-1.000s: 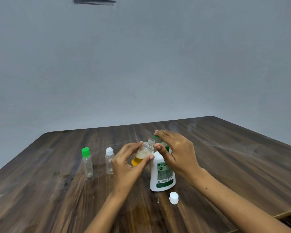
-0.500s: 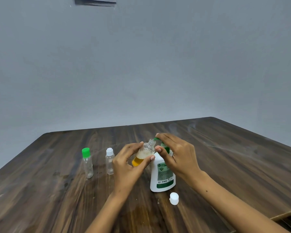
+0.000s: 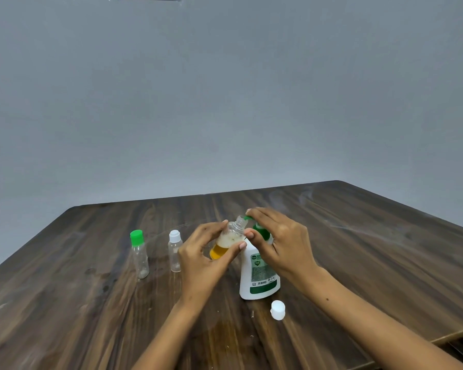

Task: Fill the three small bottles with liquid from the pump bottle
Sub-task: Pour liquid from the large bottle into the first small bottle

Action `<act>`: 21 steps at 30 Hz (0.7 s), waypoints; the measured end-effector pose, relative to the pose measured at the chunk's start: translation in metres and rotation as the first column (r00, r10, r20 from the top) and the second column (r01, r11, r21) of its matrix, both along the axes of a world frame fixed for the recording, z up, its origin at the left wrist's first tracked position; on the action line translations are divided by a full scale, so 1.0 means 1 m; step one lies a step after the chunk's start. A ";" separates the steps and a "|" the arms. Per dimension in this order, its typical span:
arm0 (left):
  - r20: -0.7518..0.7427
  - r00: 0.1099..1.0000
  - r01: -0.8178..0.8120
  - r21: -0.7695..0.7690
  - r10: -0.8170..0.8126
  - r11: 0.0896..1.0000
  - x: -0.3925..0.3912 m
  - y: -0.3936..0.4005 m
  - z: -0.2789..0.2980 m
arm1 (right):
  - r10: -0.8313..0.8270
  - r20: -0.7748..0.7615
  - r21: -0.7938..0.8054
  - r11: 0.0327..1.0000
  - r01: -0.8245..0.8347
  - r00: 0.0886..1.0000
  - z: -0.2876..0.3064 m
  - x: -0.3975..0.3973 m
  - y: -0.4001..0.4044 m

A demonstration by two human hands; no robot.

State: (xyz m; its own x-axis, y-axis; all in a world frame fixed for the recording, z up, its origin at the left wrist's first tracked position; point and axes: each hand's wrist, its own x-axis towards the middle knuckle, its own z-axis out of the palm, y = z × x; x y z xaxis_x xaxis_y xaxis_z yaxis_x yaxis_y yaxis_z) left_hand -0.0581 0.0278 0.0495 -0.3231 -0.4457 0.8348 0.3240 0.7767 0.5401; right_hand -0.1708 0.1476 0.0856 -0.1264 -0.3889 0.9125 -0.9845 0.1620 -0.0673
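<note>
Open small bottle (image 3: pixel 229 240) is gripped by left hand (image 3: pixel 202 259), tilted, neck aimed up-right at the spout under right hand (image 3: pixel 280 241), which is pressed on pump bottle (image 3: pixel 258 273); fingers straight, thumb hooked below. Part filled.

Pump head (image 3: pixel 259 229) mostly under hand (image 3: pixel 281 244).

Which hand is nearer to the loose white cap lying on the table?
Right. The right hand rests on the pump bottle just behind the white cap; the left hand grips the tilted small bottle, farther to the cap's left.
</note>
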 end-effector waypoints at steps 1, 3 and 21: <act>0.001 1.000 0.001 0.005 -0.001 1.000 0.000 0.000 0.000 | 0.004 0.000 0.004 1.000 -0.004 1.000 0.001 -0.001 0.001; 0.005 1.000 -0.008 0.004 0.008 1.000 0.000 0.000 -0.001 | 0.007 -0.004 0.013 1.000 -0.007 1.000 0.005 -0.004 0.004; 0.014 1.000 0.021 0.000 -0.021 1.000 0.002 0.000 0.001 | 0.052 0.012 0.138 0.989 -0.053 0.999 -0.003 -0.007 0.004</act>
State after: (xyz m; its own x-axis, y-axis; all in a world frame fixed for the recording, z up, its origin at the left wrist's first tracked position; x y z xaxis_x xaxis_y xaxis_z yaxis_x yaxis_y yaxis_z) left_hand -0.0563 0.0283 0.0500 -0.3444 -0.4385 0.8301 0.3330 0.7697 0.5447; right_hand -0.1782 0.1514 0.0827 -0.1101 -0.5178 0.8484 -0.9913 0.1186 -0.0563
